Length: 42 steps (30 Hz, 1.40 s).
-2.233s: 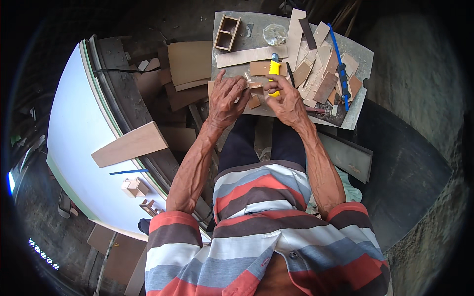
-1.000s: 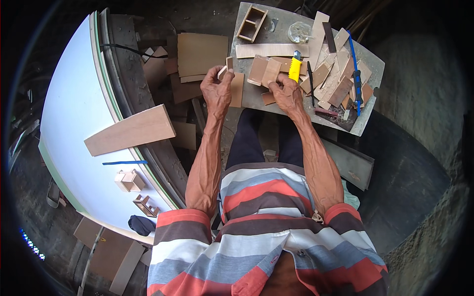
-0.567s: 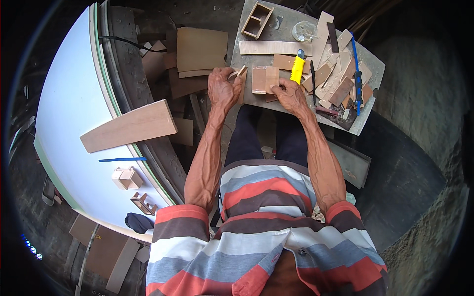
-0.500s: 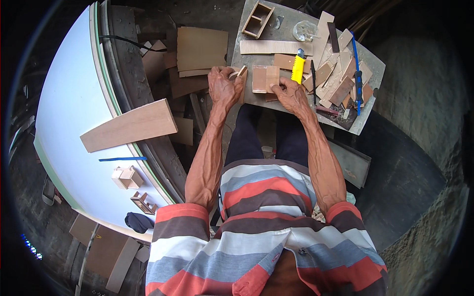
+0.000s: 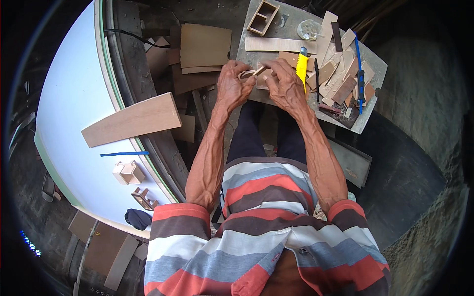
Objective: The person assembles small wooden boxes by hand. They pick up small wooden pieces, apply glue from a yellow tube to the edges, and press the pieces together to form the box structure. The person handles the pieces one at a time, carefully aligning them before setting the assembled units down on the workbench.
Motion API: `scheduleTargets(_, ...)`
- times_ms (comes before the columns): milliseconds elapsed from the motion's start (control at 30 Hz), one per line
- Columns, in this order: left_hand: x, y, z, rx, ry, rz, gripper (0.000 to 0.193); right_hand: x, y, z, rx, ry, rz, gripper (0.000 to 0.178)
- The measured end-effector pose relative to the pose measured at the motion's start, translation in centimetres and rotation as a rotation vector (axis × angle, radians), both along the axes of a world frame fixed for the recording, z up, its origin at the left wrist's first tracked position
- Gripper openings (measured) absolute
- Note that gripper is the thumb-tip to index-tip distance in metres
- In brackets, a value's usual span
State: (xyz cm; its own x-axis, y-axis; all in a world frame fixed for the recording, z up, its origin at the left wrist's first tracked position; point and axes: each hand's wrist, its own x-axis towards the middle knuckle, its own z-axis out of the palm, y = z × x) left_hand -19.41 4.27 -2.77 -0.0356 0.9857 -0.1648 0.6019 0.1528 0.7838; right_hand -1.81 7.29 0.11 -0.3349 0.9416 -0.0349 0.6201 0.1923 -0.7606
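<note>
At the near left edge of the worktable (image 5: 291, 25), both hands come together over small thin wooden pieces. My left hand (image 5: 236, 85) is closed on a small wooden piece (image 5: 247, 74), mostly hidden by the fingers. Pinched in my right hand (image 5: 285, 87) is another small wooden piece (image 5: 259, 70), seen nearly edge-on. The two pieces are close together; whether they touch I cannot tell. Below them a flat wooden piece (image 5: 262, 85) lies on the table, partly covered. A yellow utility knife (image 5: 302, 69) lies just right of my right hand.
Thin wood offcuts (image 5: 344, 89) are heaped on the right of the table, beside a blue-handled tool (image 5: 361, 81). Behind are a small wooden frame box (image 5: 263, 18) and a clear tub (image 5: 308, 30). Left stands a white board (image 5: 74, 98) bearing a wide plank (image 5: 133, 120).
My right hand has lifted a wooden piece off the table and moved left to my left hand. The view has shifted slightly.
</note>
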Motion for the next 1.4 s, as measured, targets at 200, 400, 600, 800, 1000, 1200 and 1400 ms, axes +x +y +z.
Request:
scheduleTargets(200,-0.1,1.0,1.8,-0.279,-0.137,-0.123,0.024,1.5,1.3,-0.4,-0.175,-0.036,0.054,0.012)
scheduleTargets(400,1.0,1.6,-0.5,0.021,-0.045,0.008,0.021,4.5,0.0,0.3,-0.208,0.039,-0.169,0.01)
scheduleTargets(600,3.2,2.3,-4.6,0.198,-0.015,-0.011,0.022,7.8,-4.2,-1.9,-0.32,0.046,-0.348,0.013)
scheduleTargets(800,3.3,2.7,-5.4,0.278,0.056,-0.098,0.017,7.3,-5.3,-2.1,-0.2,-0.015,-0.381,0.012)
scheduleTargets(1000,3.3,3.0,-5.0,0.314,0.146,-0.161,0.018,6.6,-5.3,-3.4,-0.168,-0.068,-0.364,0.012)
scheduleTargets(1200,3.2,3.2,-4.6,0.27,0.156,-0.166,0.022,5.9,-5.2,-4.1,-0.152,-0.139,-0.389,0.012)
scheduleTargets(1400,3.0,3.2,-3.9,0.201,0.117,-0.213,0.043,5.3,-5.3,-3.6,-0.342,-0.17,-0.473,0.012)
